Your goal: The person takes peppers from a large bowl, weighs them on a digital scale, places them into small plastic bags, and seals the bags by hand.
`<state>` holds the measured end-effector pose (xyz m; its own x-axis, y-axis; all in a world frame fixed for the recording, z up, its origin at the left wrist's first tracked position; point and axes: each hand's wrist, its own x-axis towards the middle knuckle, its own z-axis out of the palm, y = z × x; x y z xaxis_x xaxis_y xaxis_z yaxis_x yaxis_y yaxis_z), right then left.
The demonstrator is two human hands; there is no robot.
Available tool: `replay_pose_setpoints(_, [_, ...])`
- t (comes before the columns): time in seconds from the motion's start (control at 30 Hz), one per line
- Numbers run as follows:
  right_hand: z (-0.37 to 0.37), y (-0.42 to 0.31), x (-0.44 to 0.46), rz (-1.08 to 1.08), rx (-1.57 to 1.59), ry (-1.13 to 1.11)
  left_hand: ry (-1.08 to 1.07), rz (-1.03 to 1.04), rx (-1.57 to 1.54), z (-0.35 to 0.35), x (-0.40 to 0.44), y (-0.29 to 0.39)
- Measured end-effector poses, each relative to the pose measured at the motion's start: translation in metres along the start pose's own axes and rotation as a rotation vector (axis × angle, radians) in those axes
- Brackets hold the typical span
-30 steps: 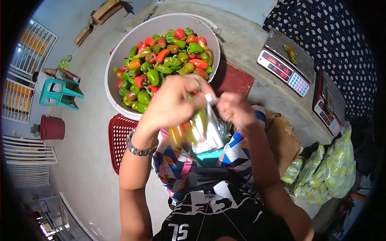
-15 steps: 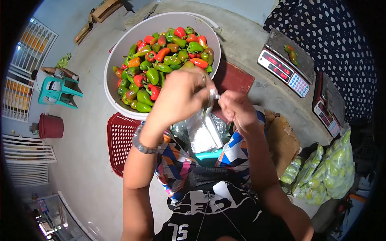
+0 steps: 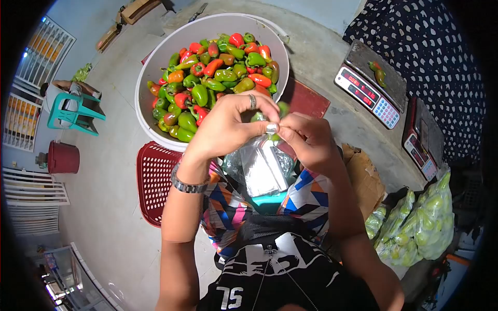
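My left hand (image 3: pixel 236 122), with a ring and a wristwatch, pinches the gathered neck of a clear plastic bag (image 3: pixel 272 128). Fingertips of my right hand (image 3: pixel 309 142) close on the same neck from the other side. Bits of green, apparently peppers (image 3: pixel 282 108), show around the fingers; most of the bag is hidden behind my hands. Below them, a stack of clear plastic bags (image 3: pixel 263 173) lies between my knees. Just beyond my left hand stands a large pale tub (image 3: pixel 148 67), holding many red, green and orange peppers (image 3: pixel 199 95).
To the right are two digital scales, the nearer one (image 3: pixel 367 96) bearing peppers, and filled bags of green produce (image 3: pixel 428 223). A red perforated basket (image 3: pixel 155 181) sits at left. Farther off are a teal chair (image 3: pixel 78 114), a person's arm beside it, and a dark red bucket (image 3: pixel 63 157).
My hands have come closer together at the bag's neck, my right fingers curling in more. More green now shows behind and below the fingers. The view has shifted slightly.
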<state>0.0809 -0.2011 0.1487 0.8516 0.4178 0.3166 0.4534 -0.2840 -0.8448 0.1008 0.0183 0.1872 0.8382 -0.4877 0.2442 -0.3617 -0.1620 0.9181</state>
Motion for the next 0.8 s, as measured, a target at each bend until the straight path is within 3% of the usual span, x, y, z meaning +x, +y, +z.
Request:
replay_pose_setpoints(0.07, [0.001, -0.006, 0.006, -0.213, -0.278, 0.165, 0.122, 0.034, 0.042, 0.004, -0.003, -0.005])
replay_pose_setpoints(0.17, [0.003, -0.008, 0.007, -0.203, -0.272, 0.142, 0.2, -0.219, -0.182, 0.014, -0.016, -0.016])
replay_pose_setpoints(0.27, [0.01, 0.0, 0.0, -0.096, -0.148, 0.08, 0.209, -0.296, -0.296, 0.026, -0.027, -0.029])
replay_pose_setpoints(0.4, [0.009, 0.014, -0.002, -0.475, -0.448, 0.097, 0.188, -0.292, -0.595, 0.029, -0.038, -0.042])
replay_pose_setpoints(0.57, [-0.015, 0.011, 0.012, -0.725, -0.596, -0.01, 0.181, -0.317, -0.511, 0.034, -0.037, -0.036])
replay_pose_setpoints(0.77, [-0.012, 0.026, 0.008, -0.542, -0.371, 0.028, 0.133, -0.292, -0.224, 0.035, -0.042, -0.044])
replay_pose_setpoints(0.8, [-0.007, 0.02, 0.003, -0.336, -0.312, 0.078, 0.168, -0.287, -0.155, 0.037, -0.042, -0.045])
